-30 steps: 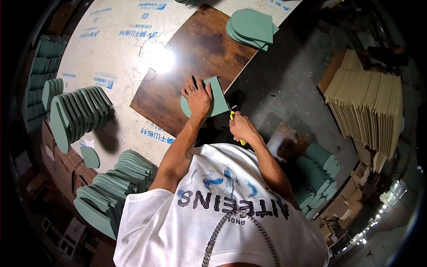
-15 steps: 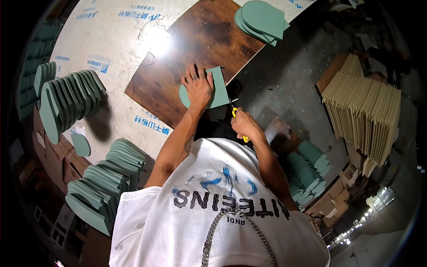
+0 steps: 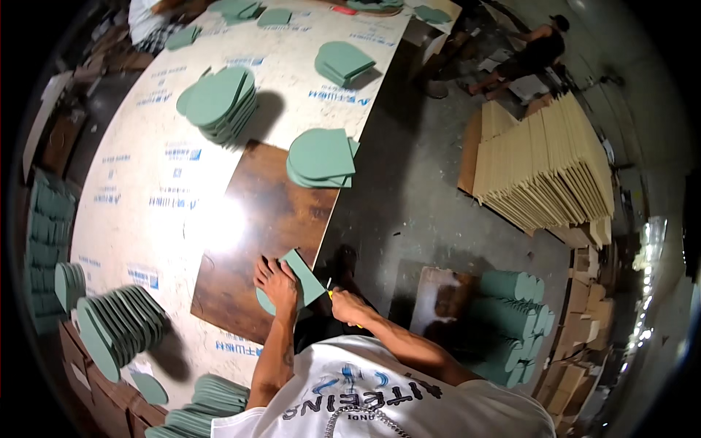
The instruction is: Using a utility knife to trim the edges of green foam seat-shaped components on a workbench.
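Note:
My left hand (image 3: 277, 283) lies flat with fingers spread on a green panel (image 3: 307, 279), rounded at one end and straight at the other. The panel rests on a dark brown wooden board (image 3: 266, 179), its corner reaching past the board's right edge. A yellow utility knife (image 3: 331, 294) is gripped in my right hand (image 3: 352, 308), beside that corner. Its blade points up and away from me; whether it touches the panel I cannot tell. Ahead, a few similar green panels (image 3: 321, 153) lie stacked across the board's far end.
The white table (image 3: 131, 212) carries more green stacks (image 3: 219, 98) and an upright row of green panels (image 3: 120, 328). Bundled green pieces (image 3: 511, 314) stand low on the right, near tan sheets (image 3: 544, 160). Another person (image 3: 540, 47) is at the far right, and a person in white (image 3: 146, 22) far left.
The view has tilted up and turned, bringing the far table and other people into sight. My left hand stays on the panel, and the knife stays by its corner.

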A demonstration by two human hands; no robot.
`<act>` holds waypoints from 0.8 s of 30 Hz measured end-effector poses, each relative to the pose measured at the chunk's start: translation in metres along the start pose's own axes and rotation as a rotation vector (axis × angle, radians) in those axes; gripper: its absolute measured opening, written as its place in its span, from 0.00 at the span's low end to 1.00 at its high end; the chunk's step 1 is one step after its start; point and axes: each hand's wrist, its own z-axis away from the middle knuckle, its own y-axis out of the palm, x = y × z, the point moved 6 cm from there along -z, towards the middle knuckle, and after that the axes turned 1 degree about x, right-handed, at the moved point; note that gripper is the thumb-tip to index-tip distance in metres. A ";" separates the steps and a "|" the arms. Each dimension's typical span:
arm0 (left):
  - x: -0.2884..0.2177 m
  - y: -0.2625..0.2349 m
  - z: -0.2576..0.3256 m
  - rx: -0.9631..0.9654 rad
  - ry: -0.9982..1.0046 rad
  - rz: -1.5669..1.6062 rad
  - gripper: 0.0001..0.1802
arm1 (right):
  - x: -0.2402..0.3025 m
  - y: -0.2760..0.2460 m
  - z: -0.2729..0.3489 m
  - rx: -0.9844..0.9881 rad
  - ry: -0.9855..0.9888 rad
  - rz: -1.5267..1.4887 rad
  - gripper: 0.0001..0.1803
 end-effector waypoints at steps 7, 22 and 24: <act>-0.013 0.001 -0.014 -0.026 0.038 0.011 0.20 | -0.011 -0.010 0.016 0.024 0.000 -0.044 0.33; -0.018 -0.010 0.002 -0.008 0.200 -0.110 0.16 | -0.067 0.059 -0.053 -0.143 -0.390 -1.459 0.19; -0.018 -0.009 -0.013 -0.116 0.020 0.013 0.16 | -0.057 0.060 -0.058 -0.178 -0.257 -1.351 0.21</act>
